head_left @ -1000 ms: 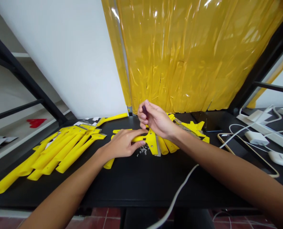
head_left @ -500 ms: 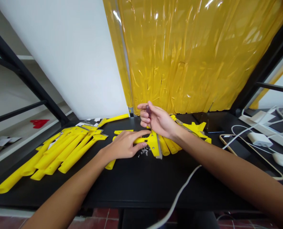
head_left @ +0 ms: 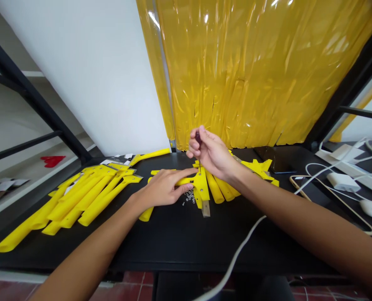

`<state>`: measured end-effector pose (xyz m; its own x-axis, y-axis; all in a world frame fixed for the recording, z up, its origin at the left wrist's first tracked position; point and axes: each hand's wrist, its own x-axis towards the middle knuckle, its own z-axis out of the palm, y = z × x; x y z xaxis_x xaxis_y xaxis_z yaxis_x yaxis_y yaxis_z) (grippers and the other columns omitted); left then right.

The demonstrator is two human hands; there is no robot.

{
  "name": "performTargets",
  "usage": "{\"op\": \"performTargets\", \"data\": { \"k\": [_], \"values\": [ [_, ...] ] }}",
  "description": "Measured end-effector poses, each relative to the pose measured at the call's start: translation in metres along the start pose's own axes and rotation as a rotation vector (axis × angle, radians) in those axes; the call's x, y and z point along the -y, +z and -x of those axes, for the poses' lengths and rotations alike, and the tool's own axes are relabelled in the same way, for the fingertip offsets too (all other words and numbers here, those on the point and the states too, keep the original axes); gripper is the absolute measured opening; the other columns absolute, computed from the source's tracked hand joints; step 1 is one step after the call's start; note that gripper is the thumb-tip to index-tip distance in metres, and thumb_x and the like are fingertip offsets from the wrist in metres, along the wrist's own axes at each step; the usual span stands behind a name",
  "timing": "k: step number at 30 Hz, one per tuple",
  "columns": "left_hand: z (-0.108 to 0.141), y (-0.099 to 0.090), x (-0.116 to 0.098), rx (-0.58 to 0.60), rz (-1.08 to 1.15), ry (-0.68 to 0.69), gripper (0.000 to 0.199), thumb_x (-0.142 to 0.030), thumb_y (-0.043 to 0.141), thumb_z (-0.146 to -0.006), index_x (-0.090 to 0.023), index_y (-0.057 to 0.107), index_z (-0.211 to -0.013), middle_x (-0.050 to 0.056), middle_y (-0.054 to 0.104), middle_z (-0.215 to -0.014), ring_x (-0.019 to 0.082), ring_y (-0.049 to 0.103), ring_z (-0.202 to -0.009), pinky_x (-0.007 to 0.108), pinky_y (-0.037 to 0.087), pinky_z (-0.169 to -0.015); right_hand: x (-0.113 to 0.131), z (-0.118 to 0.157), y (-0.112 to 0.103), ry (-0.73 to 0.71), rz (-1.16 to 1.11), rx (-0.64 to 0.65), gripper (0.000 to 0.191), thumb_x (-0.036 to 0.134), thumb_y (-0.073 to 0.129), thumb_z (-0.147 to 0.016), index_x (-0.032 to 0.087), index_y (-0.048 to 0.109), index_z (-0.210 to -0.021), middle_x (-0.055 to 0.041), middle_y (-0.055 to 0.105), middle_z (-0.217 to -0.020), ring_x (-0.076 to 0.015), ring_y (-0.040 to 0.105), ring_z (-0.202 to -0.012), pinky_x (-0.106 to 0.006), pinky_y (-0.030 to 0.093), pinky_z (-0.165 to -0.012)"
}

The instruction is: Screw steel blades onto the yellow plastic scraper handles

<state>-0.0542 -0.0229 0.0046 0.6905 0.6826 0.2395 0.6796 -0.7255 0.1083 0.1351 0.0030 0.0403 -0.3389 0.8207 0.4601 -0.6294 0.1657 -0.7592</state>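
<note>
My left hand [head_left: 165,187] grips a yellow scraper [head_left: 201,186] by its handle, index finger and thumb on either side of the neck. A metal blade [head_left: 206,208] sticks out below the scraper's head, toward me. Above the head, my right hand [head_left: 209,151] is closed around the dark handle of a screwdriver [head_left: 198,137], whose shaft points down to the upper end of the head. Small nuts and screws [head_left: 189,196] lie beside my left thumb. More yellow scraper parts [head_left: 215,190] lie just right of the held one.
Several yellow scrapers [head_left: 94,192] are piled at the left. At the right lie a phone with a gold edge [head_left: 324,200], a white charger [head_left: 343,182] and a power strip [head_left: 352,167]. A white cable [head_left: 236,257] crosses the black table's front edge. A yellow curtain hangs behind.
The blade has shifted in the scraper's head and now sticks out toward me at the lower end. My right hand has risen slightly with the screwdriver, now more upright.
</note>
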Motion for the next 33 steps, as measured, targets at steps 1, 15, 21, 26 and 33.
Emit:
{"op": "performTargets", "data": {
  "k": [1,15,21,26,33],
  "values": [
    [0.000,0.000,0.001,0.000,0.000,0.011,0.049,-0.048,0.045,-0.099,-0.029,0.051,-0.143,0.004,0.075,-0.097,0.020,0.069,-0.077,0.030,0.048,-0.072,0.003,-0.002,-0.002,-0.012,0.018,-0.029,0.036,0.056,0.060,-0.090,0.021,0.055,-0.084,0.0055,0.039,-0.067,-0.0086,0.033,-0.055,-0.023,0.040,-0.055],
    [-0.005,-0.006,0.014,0.139,0.953,-0.380,0.030,-0.049,0.041,-0.099,-0.020,0.048,-0.099,-0.001,0.055,-0.078,0.008,0.048,-0.049,0.022,0.042,-0.042,0.009,0.036,-0.045,-0.113,1.243,0.055,0.026,0.043,0.059,-0.093,0.022,0.072,-0.103,-0.0051,0.071,-0.098,-0.0188,0.063,-0.087,-0.034,0.046,-0.080],
    [-0.003,-0.006,0.011,0.318,1.099,-0.553,0.036,-0.056,0.042,-0.097,-0.022,0.049,-0.109,-0.004,0.049,-0.066,0.009,0.043,-0.042,0.021,0.035,-0.037,-0.006,0.055,-0.039,-0.014,1.576,0.265,0.058,0.057,0.061,-0.088,0.032,0.056,-0.140,-0.0077,0.060,-0.133,-0.0237,0.065,-0.101,-0.038,0.049,-0.088],
    [0.000,-0.005,0.011,0.404,1.116,-0.643,0.045,-0.059,0.044,-0.095,-0.025,0.045,-0.123,-0.004,0.051,-0.066,0.009,0.041,-0.040,0.022,0.034,-0.038,-0.012,0.057,-0.042,0.030,1.612,0.333,0.048,0.054,0.054,-0.093,0.034,0.060,-0.136,-0.0066,0.058,-0.135,-0.0242,0.064,-0.106,-0.040,0.048,-0.093],
    [-0.002,-0.006,0.007,0.414,1.051,-0.649,0.043,-0.059,0.042,-0.096,-0.024,0.048,-0.121,-0.003,0.053,-0.066,0.010,0.041,-0.039,0.023,0.037,-0.038,-0.011,0.056,-0.035,0.092,1.527,0.362,0.039,0.044,0.058,-0.092,0.033,0.064,-0.128,-0.0058,0.062,-0.124,-0.0243,0.062,-0.108,-0.039,0.045,-0.095]
  ]
}}
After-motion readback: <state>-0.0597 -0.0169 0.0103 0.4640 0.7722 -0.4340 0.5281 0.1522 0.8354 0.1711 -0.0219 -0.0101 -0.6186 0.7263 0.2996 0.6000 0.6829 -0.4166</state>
